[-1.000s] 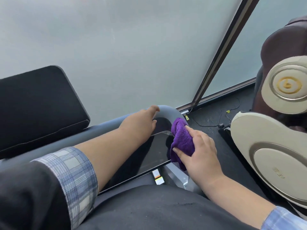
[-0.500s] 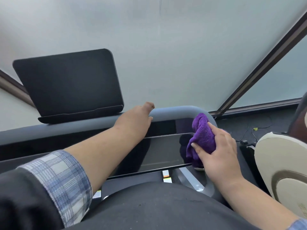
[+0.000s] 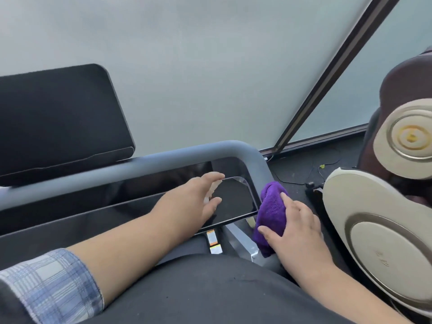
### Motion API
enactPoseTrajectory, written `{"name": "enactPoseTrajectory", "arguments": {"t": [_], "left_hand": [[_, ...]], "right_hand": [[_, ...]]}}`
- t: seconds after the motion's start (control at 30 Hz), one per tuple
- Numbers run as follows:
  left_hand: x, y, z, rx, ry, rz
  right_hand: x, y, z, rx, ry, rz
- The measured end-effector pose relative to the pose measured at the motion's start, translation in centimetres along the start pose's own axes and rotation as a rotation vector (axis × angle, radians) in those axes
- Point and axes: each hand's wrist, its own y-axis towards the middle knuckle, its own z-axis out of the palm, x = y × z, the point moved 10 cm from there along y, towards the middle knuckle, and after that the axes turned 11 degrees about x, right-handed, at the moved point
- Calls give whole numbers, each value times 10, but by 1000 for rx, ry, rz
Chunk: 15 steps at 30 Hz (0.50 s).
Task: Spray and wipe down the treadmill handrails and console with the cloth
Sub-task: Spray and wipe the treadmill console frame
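Note:
The grey treadmill handrail (image 3: 163, 157) runs across the view and bends down at the right. Below it lies the glossy black console panel (image 3: 233, 199). My right hand (image 3: 297, 225) presses a bunched purple cloth (image 3: 272, 211) against the right side rail, just past the panel's right corner. My left hand (image 3: 201, 197) hovers with spread fingers over the right end of the panel, holding nothing. No spray bottle is in view.
A black tablet-like screen (image 3: 58, 120) stands on the rail at the left. A beige and brown massage chair (image 3: 385, 218) crowds the right side. Cables (image 3: 311, 171) lie on the dark floor by the frosted glass wall (image 3: 210, 66).
My left hand has come off the handrail's top corner and now sits lower over the console panel. My right hand has slid the cloth down the right rail. The view has swung right.

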Motion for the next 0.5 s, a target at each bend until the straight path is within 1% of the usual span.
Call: {"name": "enactPoseTrajectory", "arguments": {"t": [0.07,0.17,0.3,0.37,0.43,0.5], "left_hand": [[-1,-6,7,30,-1,15],[0,-12,3,28,38,28],[8,-22,-11,-8,50,22],[13,-28,-15,-15,41,16],[16,-34,-17,-21,37,16],[18,-38,-20,-26,38,19]], "right_hand": [[3,3,0,5,-27,-8],[22,21,-4,-3,-58,-29],[60,65,-15,-50,-138,-49],[78,91,-20,-43,-169,-64],[99,118,-26,-20,-208,-116],[125,138,-30,21,-295,-229]]}}
